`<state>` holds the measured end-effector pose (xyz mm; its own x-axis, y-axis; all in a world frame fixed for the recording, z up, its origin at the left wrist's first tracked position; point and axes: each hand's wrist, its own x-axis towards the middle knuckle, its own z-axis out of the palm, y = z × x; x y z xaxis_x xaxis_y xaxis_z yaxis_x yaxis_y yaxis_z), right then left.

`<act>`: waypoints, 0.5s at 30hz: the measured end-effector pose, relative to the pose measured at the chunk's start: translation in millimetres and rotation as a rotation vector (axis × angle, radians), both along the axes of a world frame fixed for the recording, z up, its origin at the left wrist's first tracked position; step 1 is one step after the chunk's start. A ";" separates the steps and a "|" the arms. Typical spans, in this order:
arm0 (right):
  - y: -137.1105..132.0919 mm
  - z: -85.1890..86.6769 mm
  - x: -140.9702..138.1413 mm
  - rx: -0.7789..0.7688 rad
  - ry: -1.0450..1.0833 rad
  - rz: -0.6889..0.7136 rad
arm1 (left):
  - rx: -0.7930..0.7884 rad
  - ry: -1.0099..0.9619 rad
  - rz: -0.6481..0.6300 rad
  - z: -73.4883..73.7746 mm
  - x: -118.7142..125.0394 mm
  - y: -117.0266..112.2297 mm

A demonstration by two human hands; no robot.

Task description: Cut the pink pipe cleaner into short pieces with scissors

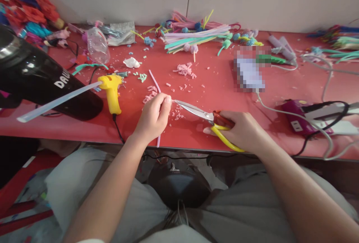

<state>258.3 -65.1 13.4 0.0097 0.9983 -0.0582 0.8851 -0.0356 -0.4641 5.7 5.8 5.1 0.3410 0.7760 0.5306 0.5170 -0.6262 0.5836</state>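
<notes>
Fingers and thumb pinched together, my left hand (155, 117) is closed at the middle of the red table's front. A pale pink pipe cleaner (155, 80) shows above and below this hand; its middle is hidden. A small pink bit pokes out at the fingertips, touching or nearly touching the scissor tips. My right hand (241, 129) grips the scissors (196, 111) by their red and yellow handles, blades pointing left and looking almost closed. Short pink cut pieces (151, 94) lie beside my left hand, with finer pink crumbs (178, 114) under the blades.
A yellow glue gun (112, 95) with a long glue stick and a large black flask (47, 74) stand at left. Behind are a plastic bottle (98, 45) and bundled pipe cleaners (199, 37). A purple power strip (297, 117) with loose cables lies at right.
</notes>
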 end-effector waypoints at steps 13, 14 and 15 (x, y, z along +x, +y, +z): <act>3.2 1.1 -1.4 -0.014 0.063 -0.052 | -0.022 0.002 -0.002 0.3 0.1 -0.1; 2.8 1.1 -0.9 -0.018 0.074 -0.053 | -0.022 0.001 0.000 0.2 -0.2 -0.1; 2.3 0.9 -0.3 -0.022 0.081 -0.049 | -0.021 -0.001 0.003 0.0 -0.4 -0.1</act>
<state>258.0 -62.7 14.3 0.0528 0.9952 -0.0822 0.8418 -0.0887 -0.5324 5.3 5.7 5.0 0.3382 0.7879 0.5146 0.5181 -0.6123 0.5972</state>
